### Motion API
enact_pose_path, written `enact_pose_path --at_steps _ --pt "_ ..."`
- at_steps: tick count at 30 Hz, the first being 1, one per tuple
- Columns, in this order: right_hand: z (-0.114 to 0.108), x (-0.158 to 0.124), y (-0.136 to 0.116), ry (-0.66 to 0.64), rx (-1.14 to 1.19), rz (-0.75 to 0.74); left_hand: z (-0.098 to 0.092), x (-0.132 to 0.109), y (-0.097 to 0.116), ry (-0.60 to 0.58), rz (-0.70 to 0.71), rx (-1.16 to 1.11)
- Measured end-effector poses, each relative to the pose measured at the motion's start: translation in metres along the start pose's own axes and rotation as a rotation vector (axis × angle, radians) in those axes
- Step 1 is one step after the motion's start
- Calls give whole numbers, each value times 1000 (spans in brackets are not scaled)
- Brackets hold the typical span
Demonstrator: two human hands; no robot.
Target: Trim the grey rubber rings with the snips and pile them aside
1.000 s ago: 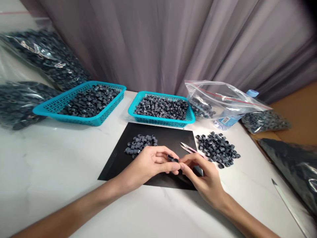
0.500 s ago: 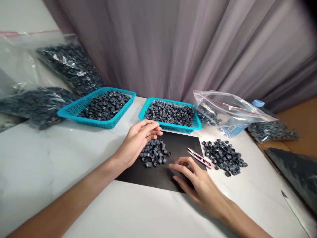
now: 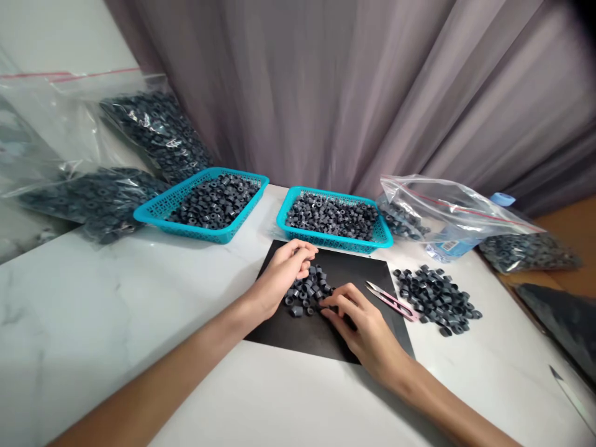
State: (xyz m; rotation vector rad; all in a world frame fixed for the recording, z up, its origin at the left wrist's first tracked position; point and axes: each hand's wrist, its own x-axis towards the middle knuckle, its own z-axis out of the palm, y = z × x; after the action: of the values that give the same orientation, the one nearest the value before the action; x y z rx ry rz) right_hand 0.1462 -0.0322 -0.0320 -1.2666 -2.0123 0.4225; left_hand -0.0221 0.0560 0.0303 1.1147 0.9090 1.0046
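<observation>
A pile of small dark grey plastic caps (image 3: 307, 287), short and hollow, lies on a black mat (image 3: 298, 341). My left hand (image 3: 291, 267) is over the pile's left and far side, its fingers curled together; whatever they hold, if anything, is hidden. At the pile's right edge, my right hand (image 3: 356, 316) has thumb and forefinger pinched at a small grey cap, mostly covered by the fingertips. Pink-handled thread snips (image 3: 393, 301) lie on the mat's right side, blades pointing away to the left.
Two turquoise baskets (image 3: 223, 234) (image 3: 335, 239) full of grey pieces stand behind the mat. More caps (image 3: 437, 301) are heaped at right. Clear bags of pieces (image 3: 153, 130) lean at left; another bag (image 3: 405, 217) and a water bottle (image 3: 449, 245) stand at back right. A grey curtain (image 3: 298, 93) hangs behind.
The view has shifted, so everything appears further right. My left fingers have curled in more. My right hand has come closer to the pile, and its thumb and forefinger have closed at the edge.
</observation>
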Motion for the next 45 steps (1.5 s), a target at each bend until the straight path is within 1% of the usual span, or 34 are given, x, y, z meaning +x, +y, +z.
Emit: enact_pose_path --at_steps 2,4,7,9,10,13,17,21,24,28,30,35,39,42,45 --pt "-3 0 1 60 113 20 4 -3 -3 -4 -2 28" --pt "-6 1 1 140 210 77 8 -6 -6 -40 -37 50" --pt "-10 2 1 272 348 173 15 -15 -11 -182 -141 53" --pt "-11 2 1 345 425 209 18 -20 -14 -272 -168 41" --pt "-11 2 1 375 451 218 20 -22 -15 -296 -168 42" --pt "-12 0 0 432 487 214 22 -26 -17 -302 -192 60" --pt "-14 0 -2 431 449 169 23 -30 -21 -285 -279 11" --pt "-15 1 -2 354 373 155 22 -32 -29 -216 -395 -67" --pt "-15 2 0 314 385 168 22 -32 -33 -166 -418 -68" --pt "-15 2 3 277 388 195 22 -33 -33 -141 -443 -19" --pt "-15 2 4 265 404 202 23 -33 -31 -153 -429 16" --pt "-15 4 7 284 473 245 26 -30 -24 -250 -266 133" --pt "-15 6 10 302 533 282 24 -27 -22 -290 -219 218" --pt "-16 8 11 330 627 317 23 -26 -21 -330 -149 304" --pt "-17 9 10 347 742 384 23 -25 -21 -335 -117 355"
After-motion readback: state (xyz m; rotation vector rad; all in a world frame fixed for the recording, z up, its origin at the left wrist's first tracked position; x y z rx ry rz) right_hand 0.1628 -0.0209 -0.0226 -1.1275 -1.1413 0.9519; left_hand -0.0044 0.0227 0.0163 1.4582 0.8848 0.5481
